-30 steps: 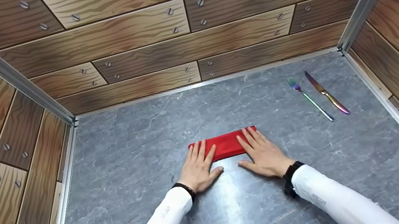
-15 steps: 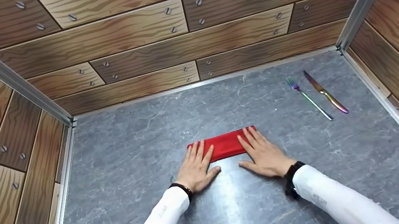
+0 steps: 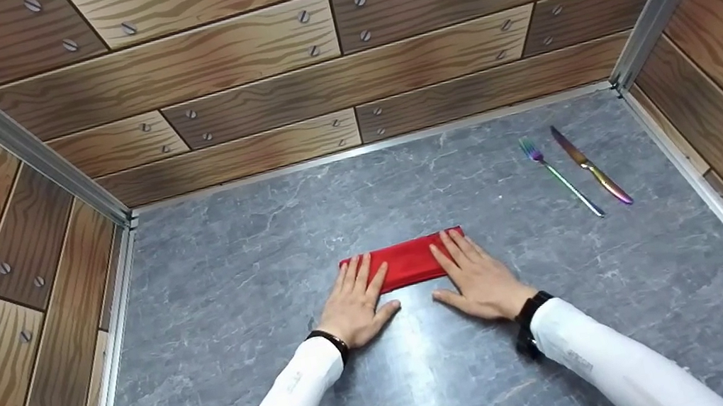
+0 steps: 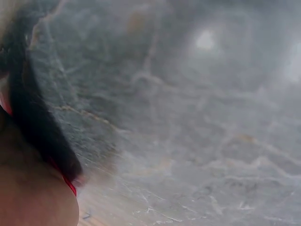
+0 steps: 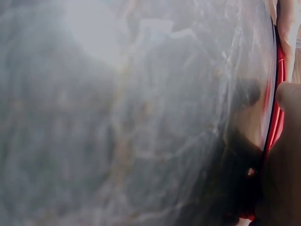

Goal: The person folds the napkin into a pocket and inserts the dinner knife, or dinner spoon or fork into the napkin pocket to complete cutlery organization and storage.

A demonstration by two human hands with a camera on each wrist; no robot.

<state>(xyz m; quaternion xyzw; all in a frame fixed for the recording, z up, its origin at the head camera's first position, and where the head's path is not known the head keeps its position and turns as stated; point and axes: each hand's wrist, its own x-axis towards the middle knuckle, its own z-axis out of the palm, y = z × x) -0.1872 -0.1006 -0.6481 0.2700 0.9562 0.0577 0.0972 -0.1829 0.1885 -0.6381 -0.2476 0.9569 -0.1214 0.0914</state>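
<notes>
White sleeves are seen nearest, leading to both hands laid flat on the grey tabletop (image 3: 234, 265). The left hand (image 3: 355, 302) is pressed on the left end of the cloth (image 3: 406, 261), the right hand (image 3: 480, 277) on its right end; the fingers of each are straight and slightly spread, nothing being gripped. The cloth, a red folded strip, is placed just ahead of the palms, its long axis run left to right, both hands equally near. Farther off to the right, well apart, a fork (image 3: 561, 177) and knife (image 3: 591, 165) are laid side by side. Wood-patterned walls are set beyond.
</notes>
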